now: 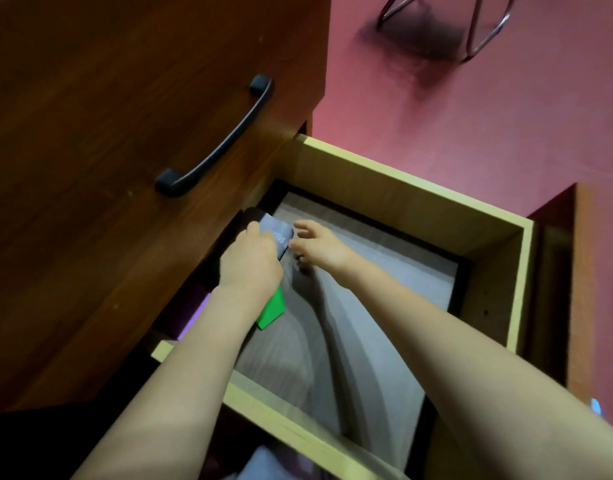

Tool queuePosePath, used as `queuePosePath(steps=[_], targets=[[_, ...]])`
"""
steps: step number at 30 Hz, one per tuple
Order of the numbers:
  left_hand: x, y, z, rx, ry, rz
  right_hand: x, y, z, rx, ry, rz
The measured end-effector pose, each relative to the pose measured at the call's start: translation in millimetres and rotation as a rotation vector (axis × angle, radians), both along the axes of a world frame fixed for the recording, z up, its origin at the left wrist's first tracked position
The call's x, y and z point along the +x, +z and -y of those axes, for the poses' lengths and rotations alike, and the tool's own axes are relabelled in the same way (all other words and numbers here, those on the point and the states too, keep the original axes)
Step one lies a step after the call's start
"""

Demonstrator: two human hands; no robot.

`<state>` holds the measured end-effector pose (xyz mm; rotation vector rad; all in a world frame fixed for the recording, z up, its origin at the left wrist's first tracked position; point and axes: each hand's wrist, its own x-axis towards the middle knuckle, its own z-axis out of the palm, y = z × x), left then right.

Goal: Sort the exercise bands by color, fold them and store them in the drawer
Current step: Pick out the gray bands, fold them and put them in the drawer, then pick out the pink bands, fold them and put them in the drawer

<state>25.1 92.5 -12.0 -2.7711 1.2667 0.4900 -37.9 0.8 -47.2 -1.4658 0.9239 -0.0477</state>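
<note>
Two hands inside open drawer (419, 199), at far-left corner. L hand (249, 261) grips folded grey band (279, 235), fingers curled over it. Band sticks out past the knuckles; pale print on it, not legible. R hand (319, 244) just beside band's right edge, fingers loosely spread, holding nothing; contact w/ band cannot be confirmed. Green band (272, 311) lies on drawer btm along left side, partly under L wrist. Purple band (194, 318) beside it, further left, mostly in shadow under cabinet front (107, 168). Drawer walls pale wood, btm grey. Black handle (218, 143) on cabinet front. Pink floor (471, 116) beyond; chrome chair legs (485, 32) at top.
</note>
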Motion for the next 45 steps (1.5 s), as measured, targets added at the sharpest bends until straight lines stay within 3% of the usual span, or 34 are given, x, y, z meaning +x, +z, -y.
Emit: queuePosePath(steps=[5,8,13,21,25,30,36,45], targets=[[-17.6,10.1,-8.9,-0.061,0.043,-0.057,-7.7,11.2,-4.3,0.063,0.04,-0.056],[-25.3,16.9,-14.1,-0.255,0.159,-0.191,-17.2,14.6,-5.4,0.004,0.022,-0.074],[-75.9,47.3,0.7,-0.523,0.09,-0.483,-66.5,56.7,2.0,-0.054,-0.009,-0.057],[-192.9,100.5,12.1,-0.779,-0.008,-1.067,-231.7,139.7,-20.1,-0.173,-0.363,0.254],[-264.6,104.6,10.1,-0.703,-0.101,-1.245,-323.9,140.6,-41.3,-0.182,-0.545,0.18],[-338.2,77.1,8.9,-0.49,-0.207,-1.27,-410.4,118.7,-58.1,-0.108,-0.756,0.099],[-399.7,18.7,29.0,-0.217,-0.093,-1.274,-482.9,56.0,-65.0,0.005,-0.997,0.035],[-426.8,-75.2,79.5,-0.031,0.028,-1.165,-531.1,-62.8,-30.7,0.176,-1.152,-0.052]])
